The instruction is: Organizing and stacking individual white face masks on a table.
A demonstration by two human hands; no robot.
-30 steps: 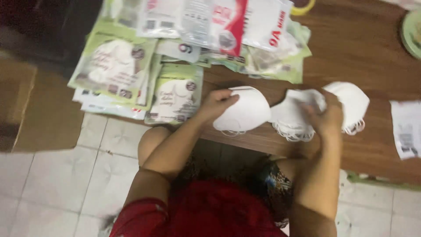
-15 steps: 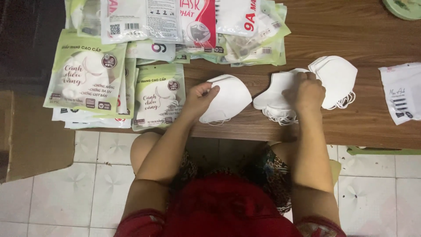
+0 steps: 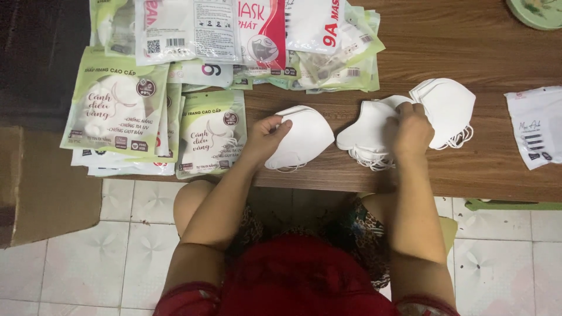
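Masks white, folded | left hand grip pinches mask | right hand grip seemingly clamps stack

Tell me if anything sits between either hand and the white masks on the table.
Nothing does. The left hand already pinches the edge of the left mask, and the right hand rests on the middle stack. A third stack lies just right of it.

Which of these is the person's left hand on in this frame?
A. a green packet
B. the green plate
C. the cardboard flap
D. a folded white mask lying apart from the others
D: the left hand grips the edge of a lone white mask on the wooden table.
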